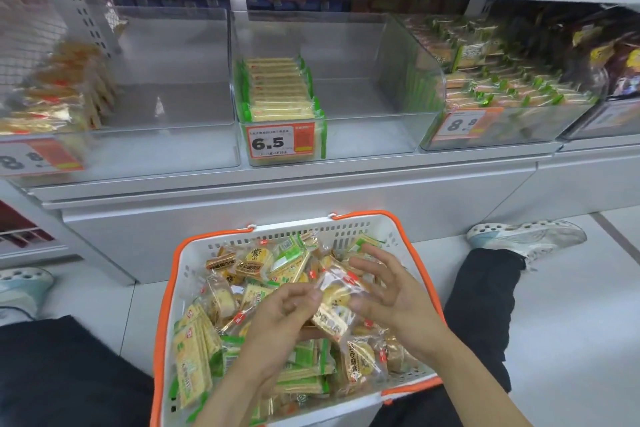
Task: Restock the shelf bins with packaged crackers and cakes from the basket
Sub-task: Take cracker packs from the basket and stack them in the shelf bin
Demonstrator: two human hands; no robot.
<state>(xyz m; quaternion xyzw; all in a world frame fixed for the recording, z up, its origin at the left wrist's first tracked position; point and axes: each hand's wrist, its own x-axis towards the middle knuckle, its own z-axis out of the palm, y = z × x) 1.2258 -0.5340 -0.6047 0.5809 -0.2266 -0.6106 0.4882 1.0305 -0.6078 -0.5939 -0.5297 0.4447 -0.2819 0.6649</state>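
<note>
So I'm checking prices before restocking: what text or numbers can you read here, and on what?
"6.5": price tag on the middle bin.
"8.8": price tag on the right bin.
"8" and part of another digit: left bin's tag, cut off and blurred.
Small print on the tags and the packets in the basket: too blurred to read.

Both hands, left (pixel 287 308) and right (pixel 388 291), meet, fingers curled.
</note>
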